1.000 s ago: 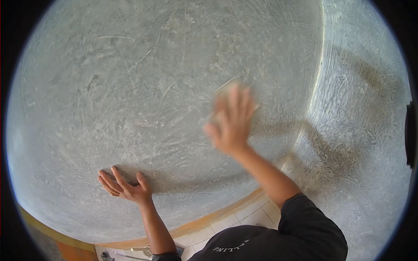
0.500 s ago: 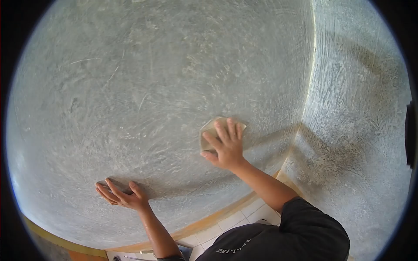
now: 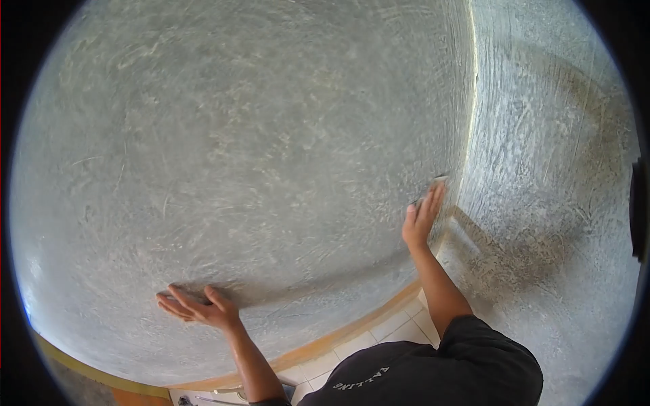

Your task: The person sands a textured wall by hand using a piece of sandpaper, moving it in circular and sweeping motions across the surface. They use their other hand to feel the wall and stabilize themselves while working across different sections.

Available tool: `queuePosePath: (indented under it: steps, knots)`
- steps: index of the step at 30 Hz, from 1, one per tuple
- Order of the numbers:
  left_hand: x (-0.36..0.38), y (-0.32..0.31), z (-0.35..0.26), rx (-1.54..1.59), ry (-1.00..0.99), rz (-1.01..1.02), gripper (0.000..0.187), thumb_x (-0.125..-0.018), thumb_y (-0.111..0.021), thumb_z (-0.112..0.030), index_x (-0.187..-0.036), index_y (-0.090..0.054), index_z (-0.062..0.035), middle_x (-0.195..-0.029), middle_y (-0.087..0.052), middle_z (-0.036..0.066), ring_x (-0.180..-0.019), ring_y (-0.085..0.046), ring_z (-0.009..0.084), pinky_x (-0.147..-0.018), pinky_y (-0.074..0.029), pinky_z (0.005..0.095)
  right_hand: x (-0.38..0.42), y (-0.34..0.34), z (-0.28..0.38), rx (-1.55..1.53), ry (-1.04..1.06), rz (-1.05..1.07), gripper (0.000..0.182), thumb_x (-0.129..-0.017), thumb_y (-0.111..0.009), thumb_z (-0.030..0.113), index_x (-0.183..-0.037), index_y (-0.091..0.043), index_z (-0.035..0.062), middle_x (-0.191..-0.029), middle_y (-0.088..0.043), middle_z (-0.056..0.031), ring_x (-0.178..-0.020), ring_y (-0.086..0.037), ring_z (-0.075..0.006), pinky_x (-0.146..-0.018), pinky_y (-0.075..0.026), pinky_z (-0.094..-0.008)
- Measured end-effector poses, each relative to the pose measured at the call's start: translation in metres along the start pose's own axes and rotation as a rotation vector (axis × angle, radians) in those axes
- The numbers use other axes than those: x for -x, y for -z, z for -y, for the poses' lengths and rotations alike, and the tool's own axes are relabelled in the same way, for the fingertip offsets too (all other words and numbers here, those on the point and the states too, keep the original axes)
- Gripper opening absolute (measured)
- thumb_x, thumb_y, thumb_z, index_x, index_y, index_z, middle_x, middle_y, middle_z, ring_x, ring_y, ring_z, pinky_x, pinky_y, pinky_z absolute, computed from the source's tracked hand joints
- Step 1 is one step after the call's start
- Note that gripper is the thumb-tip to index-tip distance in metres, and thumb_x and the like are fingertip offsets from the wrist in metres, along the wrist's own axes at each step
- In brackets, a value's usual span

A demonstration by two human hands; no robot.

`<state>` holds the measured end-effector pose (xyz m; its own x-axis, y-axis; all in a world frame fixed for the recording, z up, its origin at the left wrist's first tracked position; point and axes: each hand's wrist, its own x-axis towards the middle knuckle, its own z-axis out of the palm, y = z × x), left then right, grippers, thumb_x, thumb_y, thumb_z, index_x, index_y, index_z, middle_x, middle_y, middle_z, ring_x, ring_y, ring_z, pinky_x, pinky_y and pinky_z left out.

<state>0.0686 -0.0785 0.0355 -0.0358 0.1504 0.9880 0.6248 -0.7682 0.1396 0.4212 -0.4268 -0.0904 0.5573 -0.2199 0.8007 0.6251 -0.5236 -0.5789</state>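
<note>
My left hand (image 3: 200, 306) rests against the grey plastered wall (image 3: 257, 169) at the lower left, its fingers spread and nothing in it. Near the wall's corner on the right, my right hand (image 3: 425, 215) presses a sheet, seen almost edge-on, to the same surface. Only thin edges of the sheet (image 3: 441, 178) show past the fingertips; the rest is hidden behind the hand.
An adjoining rough wall (image 3: 542, 169) meets the first at a vertical corner on the right. Below are an orange-brown border (image 3: 338, 340) and white floor tiles (image 3: 355, 344). Small items (image 3: 184, 400) lie at the bottom left.
My right hand has moved right with the sheet, close to the corner, and turned more side-on. My left hand stays on the wall, nearly in the same place.
</note>
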Motion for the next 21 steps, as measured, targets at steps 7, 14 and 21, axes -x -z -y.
queuePosePath:
  steps: [7,14,21]
  knots:
    - [-0.003,-0.010,-0.082,0.059,0.050,0.004,0.076,-0.104,-0.044,-0.060,-0.159,-0.038,-0.0082,-0.169,-0.021,0.023,-0.157,-0.015,0.0435,-0.121,-0.014,0.0667,-0.026,0.016,-0.012,-0.148,-0.346,0.069,0.083,-0.107,-0.037,0.052,-0.164,-0.012,-0.0035,-0.171,0.000,-0.0289,-0.158,0.001,-0.0462,-0.127,-0.005,-0.0575]
    - [0.017,-0.022,-0.120,0.022,-0.056,0.042,0.078,-0.103,-0.040,-0.064,-0.159,-0.037,-0.0097,-0.168,-0.021,0.027,-0.157,-0.015,0.0461,-0.121,-0.011,0.0675,-0.124,0.029,0.025,-0.071,0.066,0.045,0.080,-0.107,-0.037,0.051,-0.163,-0.018,-0.0034,-0.170,-0.005,-0.0296,-0.157,-0.001,-0.0497,-0.125,-0.006,-0.0620]
    - [0.018,-0.023,-0.123,0.028,-0.080,0.001,0.078,-0.104,-0.040,-0.064,-0.160,-0.037,-0.0095,-0.168,-0.025,0.023,-0.156,-0.020,0.0439,-0.123,-0.015,0.0644,-0.148,0.024,0.017,-0.025,0.139,0.019,0.083,-0.108,-0.024,0.057,-0.162,-0.019,-0.0054,-0.170,-0.008,-0.0295,-0.157,-0.003,-0.0494,-0.124,-0.005,-0.0621]
